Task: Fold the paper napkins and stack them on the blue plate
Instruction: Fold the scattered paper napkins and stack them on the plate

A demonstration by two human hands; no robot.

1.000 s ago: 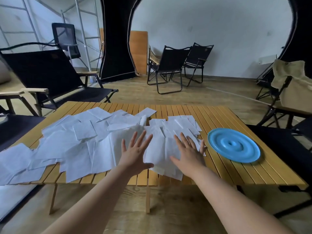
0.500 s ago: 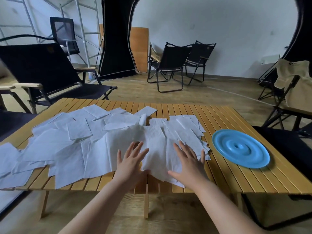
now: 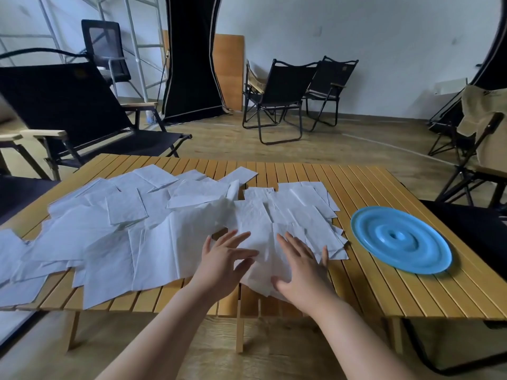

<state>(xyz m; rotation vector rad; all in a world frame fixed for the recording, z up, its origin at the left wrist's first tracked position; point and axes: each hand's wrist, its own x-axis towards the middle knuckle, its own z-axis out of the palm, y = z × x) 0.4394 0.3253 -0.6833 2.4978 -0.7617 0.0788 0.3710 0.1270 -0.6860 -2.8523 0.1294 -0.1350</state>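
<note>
Well, the paper napkins lie spread in a loose, overlapping sheet across the left and middle of the slatted wooden bench, white and creased, some still small folded squares near the far edge, others opened out flat toward the near edge. A few hang over the bench's near and left edges. One napkin in the middle sits between the two hands, slightly rumpled and bulging upward.

Beside the pile on the right, apart from it, the blue plate rests on the bench with nothing on it; its raised concentric rings are plain to see.

Both hands are released, fingers straight and spread. The left hand lies on the napkin's left part, thumb stretched toward the right. The right hand lies palm down on the napkin's right part, its thumb at the near edge of the paper. Whether that thumb is tucked under the edge or only beside it is hard to say from this angle.

How many napkins make up the pile cannot be counted, since they cover one another. The leftmost sheets are cut off by the picture's edge.

Around the bench stand black folding chairs, with a beige one at the right, on a wooden floor.
</note>
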